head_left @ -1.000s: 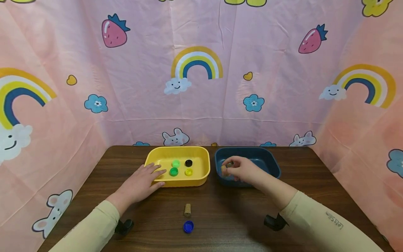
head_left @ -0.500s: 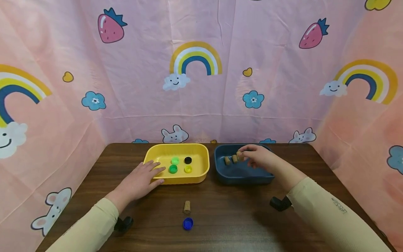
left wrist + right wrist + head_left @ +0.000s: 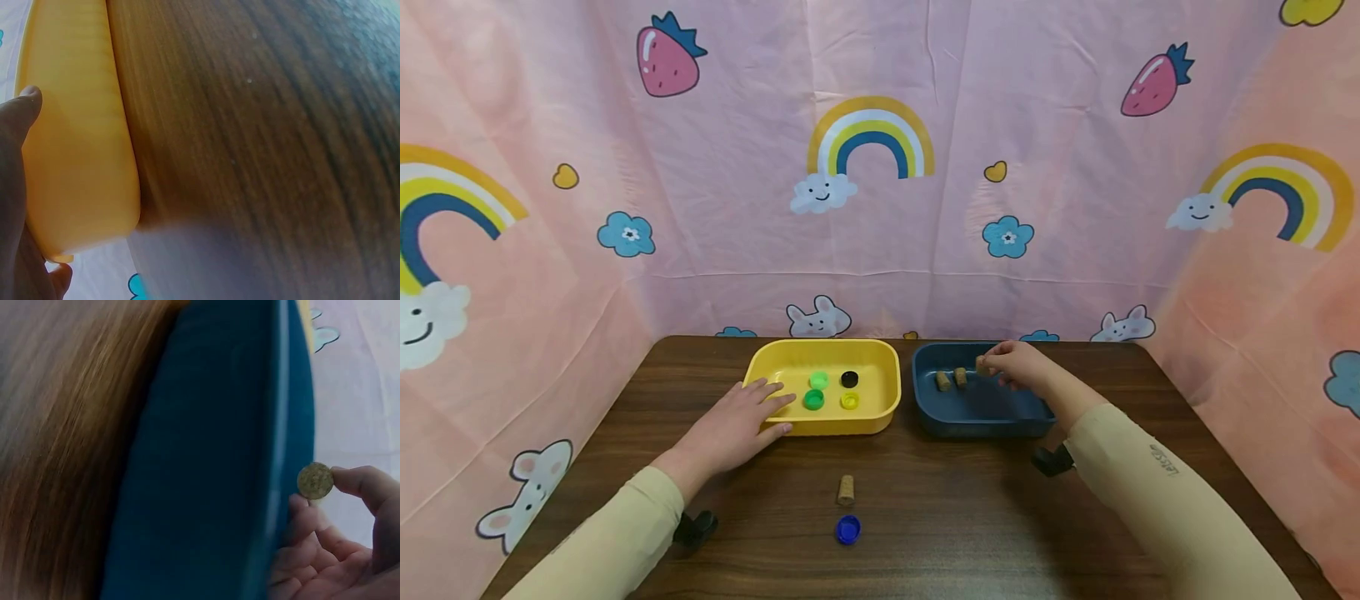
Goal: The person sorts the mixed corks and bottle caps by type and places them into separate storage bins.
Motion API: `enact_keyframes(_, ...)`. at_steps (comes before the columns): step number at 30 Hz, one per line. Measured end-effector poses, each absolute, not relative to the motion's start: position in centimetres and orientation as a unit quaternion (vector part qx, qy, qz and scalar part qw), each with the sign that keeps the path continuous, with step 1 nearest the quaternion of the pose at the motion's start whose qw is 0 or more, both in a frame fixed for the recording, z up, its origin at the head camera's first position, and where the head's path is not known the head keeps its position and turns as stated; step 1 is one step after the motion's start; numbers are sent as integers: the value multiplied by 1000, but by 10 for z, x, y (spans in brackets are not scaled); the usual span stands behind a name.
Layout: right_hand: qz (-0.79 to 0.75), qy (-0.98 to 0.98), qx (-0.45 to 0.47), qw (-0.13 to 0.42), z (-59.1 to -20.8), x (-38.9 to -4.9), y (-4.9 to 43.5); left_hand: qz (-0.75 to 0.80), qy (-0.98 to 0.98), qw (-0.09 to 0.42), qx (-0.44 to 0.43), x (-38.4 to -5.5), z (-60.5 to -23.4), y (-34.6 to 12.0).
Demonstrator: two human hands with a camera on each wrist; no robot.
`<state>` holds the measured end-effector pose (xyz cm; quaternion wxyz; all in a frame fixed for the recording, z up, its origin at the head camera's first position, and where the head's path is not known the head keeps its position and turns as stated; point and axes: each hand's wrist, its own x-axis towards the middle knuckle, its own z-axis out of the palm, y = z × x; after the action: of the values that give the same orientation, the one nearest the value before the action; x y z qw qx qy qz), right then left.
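Observation:
In the head view my right hand [image 3: 1021, 367] is over the far side of the dark blue tray [image 3: 985, 427], pinching a cork stopper [image 3: 982, 364]. The right wrist view shows the round end of that cork [image 3: 315, 480] between thumb and finger. Two more corks, a left one [image 3: 943, 381] and another [image 3: 960, 377], lie in the tray. My left hand [image 3: 733, 425] rests with spread fingers on the left front corner of the yellow tray [image 3: 827, 426]. Inside that tray sit a light green cap [image 3: 818, 380], a green cap [image 3: 813, 399], a black cap [image 3: 849, 379] and a yellow cap [image 3: 849, 401].
On the brown wooden table [image 3: 940, 533], in front of the trays, a single cork [image 3: 846, 490] lies just behind a blue cap [image 3: 848, 529]. A patterned pink cloth [image 3: 880, 250] hangs behind the table and along both sides.
My right hand has moved from the left part of the blue tray toward its far middle, a cork in its fingers. Two corks there have come into view. The left hand stays on the yellow tray.

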<state>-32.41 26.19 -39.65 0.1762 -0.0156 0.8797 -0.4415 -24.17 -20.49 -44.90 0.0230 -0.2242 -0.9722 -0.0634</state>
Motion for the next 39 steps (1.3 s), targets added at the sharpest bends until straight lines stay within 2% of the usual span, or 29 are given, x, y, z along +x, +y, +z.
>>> enact_keyframes(20, -277, 950, 20, 139, -431, -345, 252, -67, -971, 22, -227, -241, -449, -205)
enact_keyframes(39, -273, 953, 22, 125, -431, -343, 250, -61, -973, 20, -222, -241, -451, -205)
